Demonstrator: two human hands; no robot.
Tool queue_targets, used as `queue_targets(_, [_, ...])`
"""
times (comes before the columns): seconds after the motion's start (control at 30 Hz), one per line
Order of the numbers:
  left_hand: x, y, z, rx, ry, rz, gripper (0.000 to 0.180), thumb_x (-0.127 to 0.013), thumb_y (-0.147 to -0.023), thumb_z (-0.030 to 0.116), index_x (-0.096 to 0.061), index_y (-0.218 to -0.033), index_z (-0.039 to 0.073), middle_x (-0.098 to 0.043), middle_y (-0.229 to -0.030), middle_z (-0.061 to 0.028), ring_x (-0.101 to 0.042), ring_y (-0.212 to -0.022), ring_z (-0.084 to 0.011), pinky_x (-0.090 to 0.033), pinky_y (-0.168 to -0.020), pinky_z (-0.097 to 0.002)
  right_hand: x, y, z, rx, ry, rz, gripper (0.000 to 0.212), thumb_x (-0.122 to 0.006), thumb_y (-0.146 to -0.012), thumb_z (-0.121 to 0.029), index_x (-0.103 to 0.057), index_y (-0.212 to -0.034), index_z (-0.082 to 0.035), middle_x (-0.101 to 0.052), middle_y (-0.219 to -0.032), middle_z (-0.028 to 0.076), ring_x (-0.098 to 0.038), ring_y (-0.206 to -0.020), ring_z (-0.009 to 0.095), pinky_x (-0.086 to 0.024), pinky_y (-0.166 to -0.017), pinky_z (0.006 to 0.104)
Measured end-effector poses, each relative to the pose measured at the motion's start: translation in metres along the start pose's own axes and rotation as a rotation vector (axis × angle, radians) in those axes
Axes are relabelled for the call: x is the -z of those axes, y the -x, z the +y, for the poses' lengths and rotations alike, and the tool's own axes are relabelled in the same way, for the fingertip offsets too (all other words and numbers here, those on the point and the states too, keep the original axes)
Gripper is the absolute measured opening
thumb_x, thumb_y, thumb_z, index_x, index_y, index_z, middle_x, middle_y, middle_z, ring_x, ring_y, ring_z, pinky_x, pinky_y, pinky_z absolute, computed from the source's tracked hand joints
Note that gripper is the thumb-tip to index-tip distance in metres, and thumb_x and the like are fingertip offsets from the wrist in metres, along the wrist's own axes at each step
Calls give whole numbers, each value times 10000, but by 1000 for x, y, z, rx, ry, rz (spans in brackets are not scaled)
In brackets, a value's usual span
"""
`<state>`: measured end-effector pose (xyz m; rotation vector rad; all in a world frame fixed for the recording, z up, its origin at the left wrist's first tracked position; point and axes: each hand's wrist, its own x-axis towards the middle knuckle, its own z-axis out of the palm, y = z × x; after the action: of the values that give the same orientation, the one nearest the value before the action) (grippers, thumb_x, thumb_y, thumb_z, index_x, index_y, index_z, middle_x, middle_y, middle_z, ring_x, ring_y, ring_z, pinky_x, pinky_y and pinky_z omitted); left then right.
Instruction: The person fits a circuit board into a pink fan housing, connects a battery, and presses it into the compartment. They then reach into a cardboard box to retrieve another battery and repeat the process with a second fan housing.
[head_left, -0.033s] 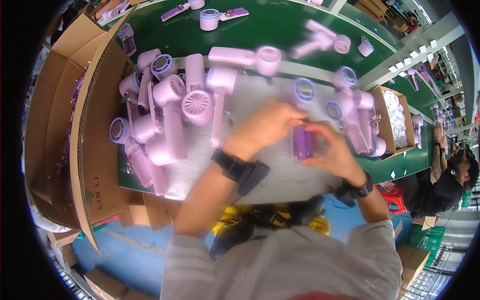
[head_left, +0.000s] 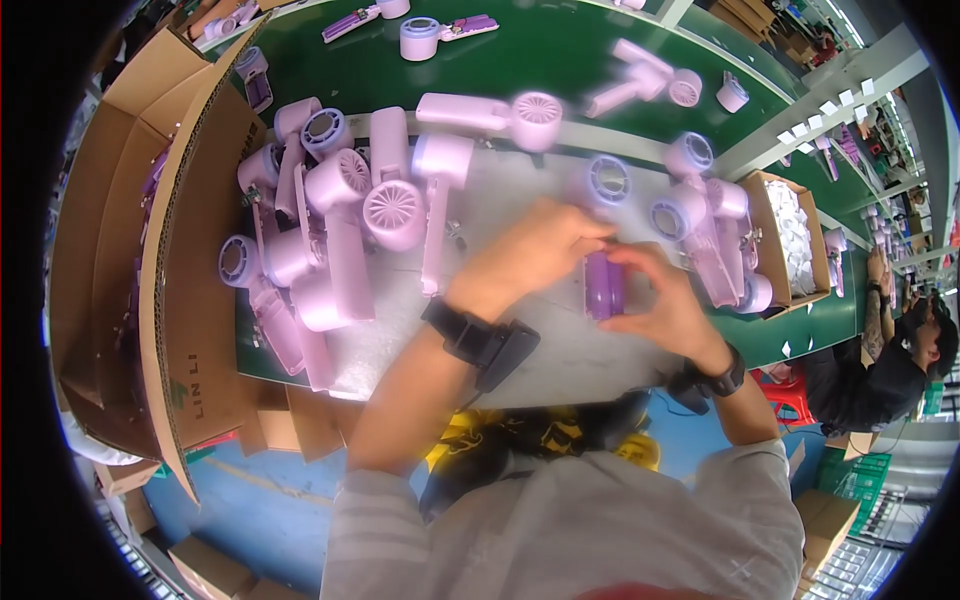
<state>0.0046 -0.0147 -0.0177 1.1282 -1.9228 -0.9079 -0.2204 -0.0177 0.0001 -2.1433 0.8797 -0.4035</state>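
Pink hair dryers (head_left: pixel 330 230) crowd the grey mat (head_left: pixel 500 330) left of the left hand (head_left: pixel 530 255) and right hand (head_left: pixel 665 310), whose fingers clamp an upright purple part (head_left: pixel 603 285) between them.

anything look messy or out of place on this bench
Nothing looks damaged or spilled. The lilac hair dryer bodies left of the hands lie heaped at all angles, some across each other, not in rows. Both hands, left hand and right hand, hold a small purple part over the grey mat. The cardboard box stands open at the left.
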Motion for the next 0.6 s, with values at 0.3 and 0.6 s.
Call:
queue_targets(0.3, [2, 1, -2, -54, -20, 10, 274, -588, -883, 35, -658, -1148, 28, -634, -1070, -236, -625, -976, -406, -511, -847, -416, -11, 4, -13, 137, 199, 147, 588, -870, -593, -67, -646, -1136, -28, -563, -1302, 146, -605, -1105, 293, -521, -918, 375])
queue_targets(0.6, [3, 4, -3, -64, -13, 24, 282, -591, -877, 37, -657, -1151, 29, -639, -1079, -222, -643, -919, -398, -511, -793, -408, -12, 1, -18, 154, 289, 172, 516, -865, -601, -60, -641, -1064, -27, -571, -1276, 147, -620, -1076, 308, -533, -887, 369])
